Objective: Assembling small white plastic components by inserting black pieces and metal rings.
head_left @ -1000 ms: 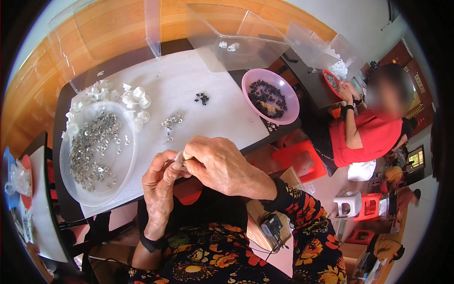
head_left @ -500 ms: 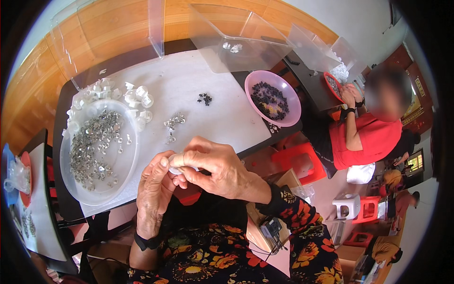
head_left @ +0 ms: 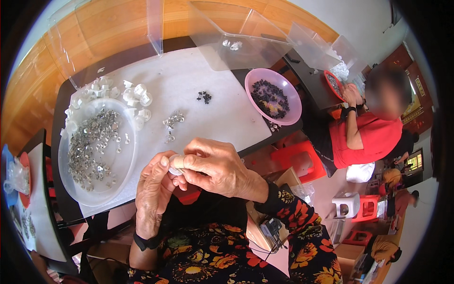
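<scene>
Head view: small white cap pinched between both hands

A white-covered desk (head_left: 208,118) is seen below the camera. On it, left of the hands, a clear round tray (head_left: 120,175) of small metal pieces is set; a pink bowl (head_left: 295,102) of dark pieces lies to the right. The left hand (head_left: 153,189) and right hand (head_left: 220,165) are pressed together, clamped on a small white cap (head_left: 176,163), held just off the desk's near edge.

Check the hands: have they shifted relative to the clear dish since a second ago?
Cannot tell for sure. The left hand and right hand sit at about the same offset from the clear dish; any shift is slight.
</scene>
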`<state>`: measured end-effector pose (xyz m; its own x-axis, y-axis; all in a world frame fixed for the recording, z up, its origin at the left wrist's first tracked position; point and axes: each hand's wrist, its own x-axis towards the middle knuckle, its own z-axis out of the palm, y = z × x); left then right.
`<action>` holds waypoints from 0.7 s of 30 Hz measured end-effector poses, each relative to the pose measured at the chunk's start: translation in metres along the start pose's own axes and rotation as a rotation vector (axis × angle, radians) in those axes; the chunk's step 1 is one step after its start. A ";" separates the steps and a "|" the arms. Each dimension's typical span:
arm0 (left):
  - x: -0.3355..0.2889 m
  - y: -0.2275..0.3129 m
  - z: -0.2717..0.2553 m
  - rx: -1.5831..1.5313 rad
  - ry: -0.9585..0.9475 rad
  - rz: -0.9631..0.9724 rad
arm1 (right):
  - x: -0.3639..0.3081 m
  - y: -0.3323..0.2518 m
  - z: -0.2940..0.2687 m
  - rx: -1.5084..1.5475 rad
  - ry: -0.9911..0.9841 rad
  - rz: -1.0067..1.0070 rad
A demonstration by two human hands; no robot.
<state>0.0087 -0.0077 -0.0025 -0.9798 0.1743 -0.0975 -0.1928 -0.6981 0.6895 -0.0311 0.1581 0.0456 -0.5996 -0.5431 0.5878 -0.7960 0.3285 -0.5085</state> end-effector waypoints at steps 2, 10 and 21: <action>0.000 -0.001 -0.001 -0.015 0.026 -0.008 | 0.000 -0.001 0.001 0.004 0.005 0.003; -0.004 -0.006 0.006 0.031 0.005 0.075 | -0.011 0.000 0.016 0.170 0.096 0.140; -0.004 -0.018 0.019 0.655 0.061 0.576 | -0.024 0.006 0.032 1.163 0.251 0.576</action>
<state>0.0170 0.0175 -0.0005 -0.9205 -0.1330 0.3674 0.3832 -0.1234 0.9154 -0.0189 0.1489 0.0081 -0.9251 -0.3517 0.1434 0.0356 -0.4561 -0.8892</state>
